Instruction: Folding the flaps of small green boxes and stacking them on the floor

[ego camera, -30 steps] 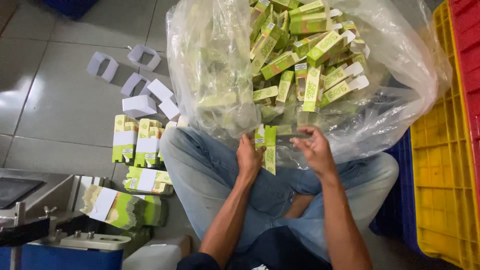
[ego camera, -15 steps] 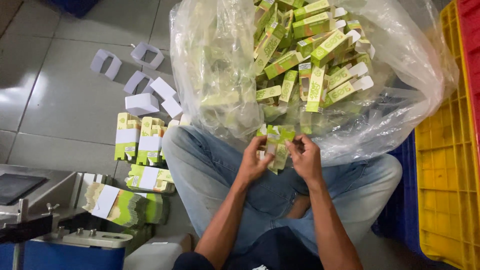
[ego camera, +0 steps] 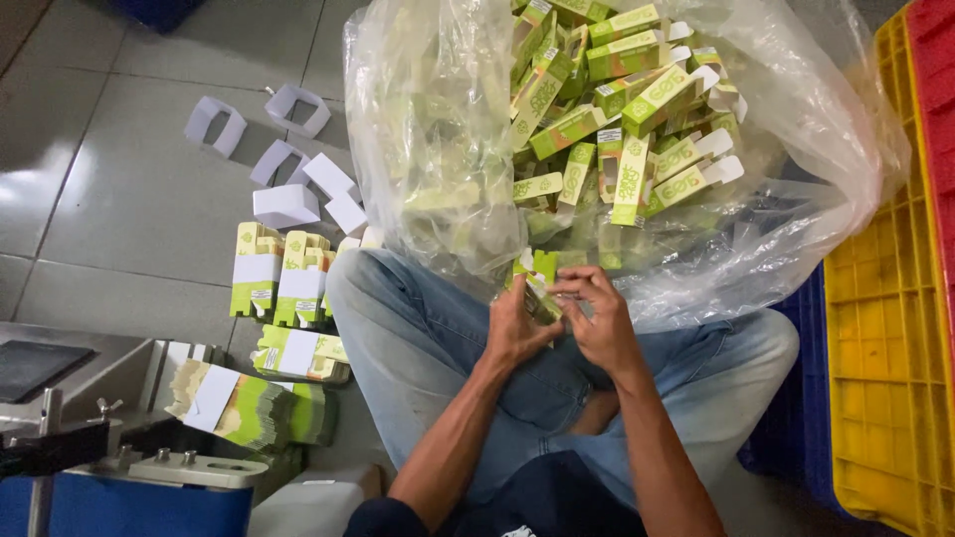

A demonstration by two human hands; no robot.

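Green carton [ego camera: 542, 283] gripped at frame centre, before the plastic bag [ego camera: 438, 149].
Left hand [ego camera: 515, 323] and right hand [ego camera: 597, 313], apart a second ago, are now closed together on it, pressing it shut.

Grey tiled floor [ego camera: 139, 189] bears white sleeves [ego camera: 288, 204] and banded carton stacks [ego camera: 279, 278].

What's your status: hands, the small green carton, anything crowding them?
Left hand and right hand both closed on small green cardboard carton. Carton over lap. Clear plastic bag of green cartons right ahead, touching knees.
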